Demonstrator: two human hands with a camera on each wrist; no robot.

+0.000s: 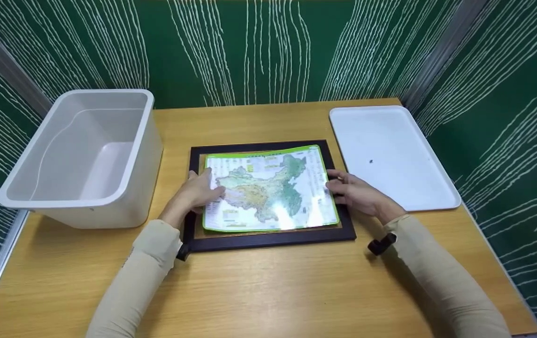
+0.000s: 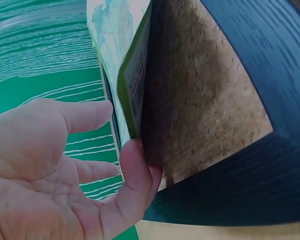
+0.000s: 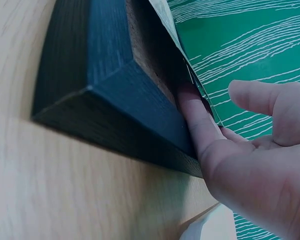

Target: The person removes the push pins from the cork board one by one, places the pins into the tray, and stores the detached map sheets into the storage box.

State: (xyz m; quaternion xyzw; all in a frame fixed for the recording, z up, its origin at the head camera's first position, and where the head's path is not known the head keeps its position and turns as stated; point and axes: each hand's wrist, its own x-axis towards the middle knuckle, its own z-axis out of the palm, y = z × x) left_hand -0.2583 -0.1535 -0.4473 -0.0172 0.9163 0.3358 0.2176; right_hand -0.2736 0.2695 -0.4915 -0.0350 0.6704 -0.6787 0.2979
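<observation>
A glossy map sheet (image 1: 259,188) with a green border lies over a black-framed cork board (image 1: 268,242), and its edges are lifted off the cork. My left hand (image 1: 197,190) pinches the sheet's left edge, thumb on the printed face. In the left wrist view the edge bends up, showing its printed underside above the bare cork (image 2: 205,100). At the right edge, my right hand (image 1: 360,192) has its fingers touching the sheet. The right wrist view shows those fingers (image 3: 197,115) reaching under the edge beside the frame, thumb held apart.
A deep white bin (image 1: 139,188) stands on the left of the wooden table (image 1: 268,291). To the right lies a shallow white tray (image 1: 390,155) with a small dark speck on it. Green panels with white streaks (image 1: 273,51) rise behind and at both sides.
</observation>
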